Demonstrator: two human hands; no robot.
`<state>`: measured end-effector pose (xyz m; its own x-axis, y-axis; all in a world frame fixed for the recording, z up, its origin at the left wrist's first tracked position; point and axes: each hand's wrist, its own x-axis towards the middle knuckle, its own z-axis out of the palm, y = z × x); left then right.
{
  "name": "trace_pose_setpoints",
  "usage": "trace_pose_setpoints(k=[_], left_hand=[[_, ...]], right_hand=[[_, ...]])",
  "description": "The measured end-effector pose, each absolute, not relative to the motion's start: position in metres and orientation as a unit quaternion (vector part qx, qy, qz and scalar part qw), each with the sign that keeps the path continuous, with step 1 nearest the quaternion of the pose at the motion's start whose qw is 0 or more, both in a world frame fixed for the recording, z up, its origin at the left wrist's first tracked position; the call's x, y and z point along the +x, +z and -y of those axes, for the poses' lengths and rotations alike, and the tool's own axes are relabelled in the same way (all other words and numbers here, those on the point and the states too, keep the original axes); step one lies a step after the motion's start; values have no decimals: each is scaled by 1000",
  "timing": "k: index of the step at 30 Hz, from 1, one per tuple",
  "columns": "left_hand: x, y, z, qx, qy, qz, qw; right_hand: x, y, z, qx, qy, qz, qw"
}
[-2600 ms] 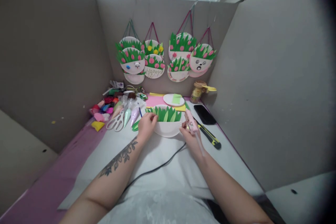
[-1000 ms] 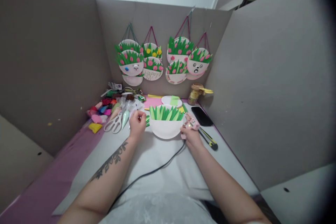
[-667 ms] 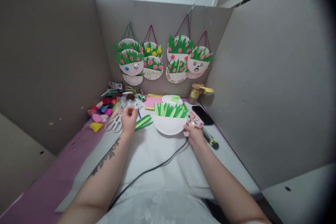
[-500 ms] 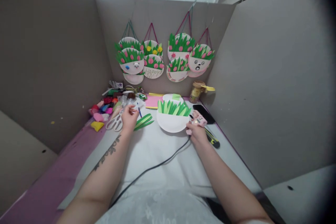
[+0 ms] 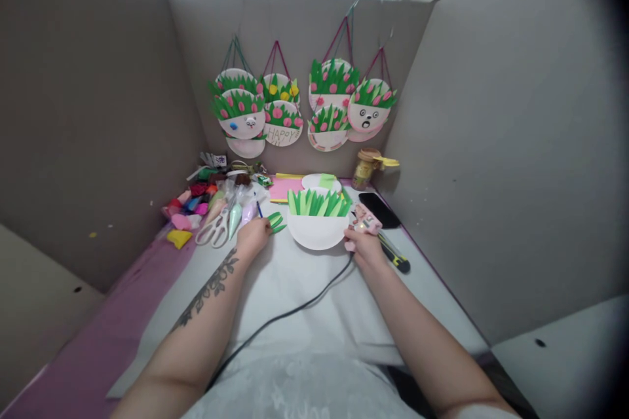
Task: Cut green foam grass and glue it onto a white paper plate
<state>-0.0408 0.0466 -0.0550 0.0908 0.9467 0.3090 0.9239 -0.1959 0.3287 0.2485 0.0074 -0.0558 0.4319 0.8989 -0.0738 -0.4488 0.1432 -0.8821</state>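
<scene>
A white paper plate pocket (image 5: 318, 232) with green paper leaves (image 5: 319, 203) standing in it lies in the middle of the table. My right hand (image 5: 362, 245) is closed round the pink glue gun (image 5: 364, 218) at the plate's right edge. A black cord (image 5: 295, 309) runs from the gun toward me. My left hand (image 5: 254, 236) is closed at the left end of the loose green leaf strips (image 5: 276, 223), left of the plate; its fingertips are partly hidden, so its hold cannot be made out.
White scissors (image 5: 213, 229) and colourful clay packets (image 5: 181, 221) lie at left. A phone (image 5: 379, 209), a cutter (image 5: 396, 254) and a lidded cup (image 5: 364, 170) stand or lie at right. Decorated plates (image 5: 328, 127) hang on the back panel.
My left hand has moved right and down from above the scissors onto the loose leaf strips, uncovering the clay bags. The view has shifted slightly. My right hand still grips the glue gun.
</scene>
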Motion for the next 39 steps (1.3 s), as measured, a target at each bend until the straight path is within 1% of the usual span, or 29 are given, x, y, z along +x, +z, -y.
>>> trace_pose_setpoints(k=[5,15,17,21,23,27,30,32,35,37,39], left_hand=[[-45,-63,-52,737,295,-606,47],[-42,-55,-51,704,344,-611,111],[-44,-50,-53,684,381,-610,122],[-52,-38,-56,615,495,-597,141],[-54,-32,-54,577,527,-591,202],[-47,-24,-48,505,565,-522,392],[-36,-18,-41,485,575,-472,460],[-26,-15,-35,490,581,-457,462],[-13,-12,-26,513,593,-445,434],[-7,-12,-21,540,588,-452,397],[-3,-13,-17,576,572,-474,340]], right_hand=[[246,-53,-6,-459,477,223,716],[245,-48,-3,-461,489,214,709],[244,-47,-3,-460,487,216,710],[244,-48,-3,-464,485,214,709],[243,-49,-3,-464,486,222,706],[241,-51,-2,-462,490,254,694],[238,-51,0,-470,505,263,674],[235,-50,2,-458,507,272,678],[231,-49,5,-430,504,288,692],[228,-48,7,-425,506,299,688],[227,-48,8,-432,508,307,679]])
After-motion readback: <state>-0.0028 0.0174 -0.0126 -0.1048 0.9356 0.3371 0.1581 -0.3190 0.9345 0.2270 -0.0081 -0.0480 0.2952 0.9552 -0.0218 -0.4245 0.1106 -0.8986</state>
